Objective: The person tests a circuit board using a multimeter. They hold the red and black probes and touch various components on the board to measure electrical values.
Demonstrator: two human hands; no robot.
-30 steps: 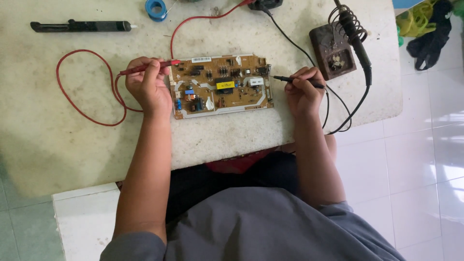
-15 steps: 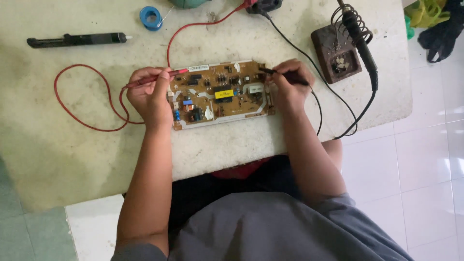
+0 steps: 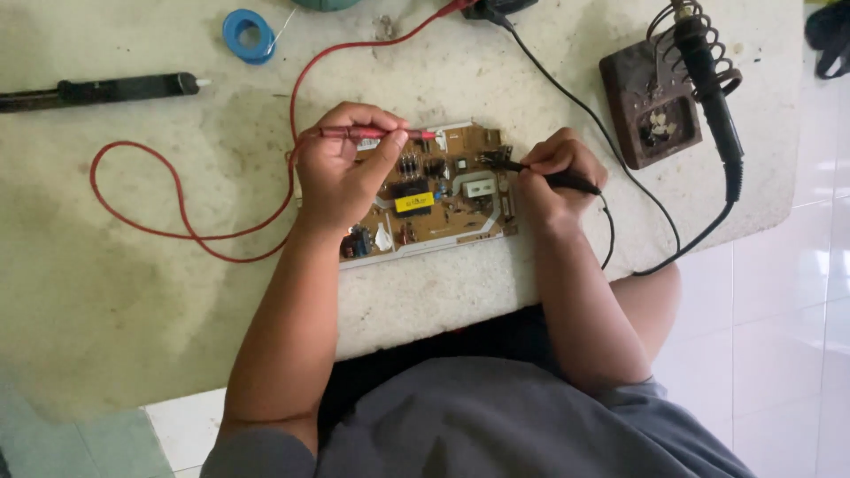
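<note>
Pinching red probe [image 3: 376, 134] and black probe [image 3: 558, 180] onto circuit board [image 3: 443, 204].

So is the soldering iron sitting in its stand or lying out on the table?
In its stand: the soldering iron rests through the coil holder of the brown stand, with neither hand on it.

This looks like a small electronics repair corner in a home or modest workshop. A worn, stained tabletop [image 3: 133, 292] stands on a white tiled floor [image 3: 779, 336] and carries a bare circuit board [image 3: 443, 199], a soldering iron [image 3: 708, 84] in its coiled stand [image 3: 651, 106], red and black test leads, and a blue solder spool [image 3: 248, 34].
</note>
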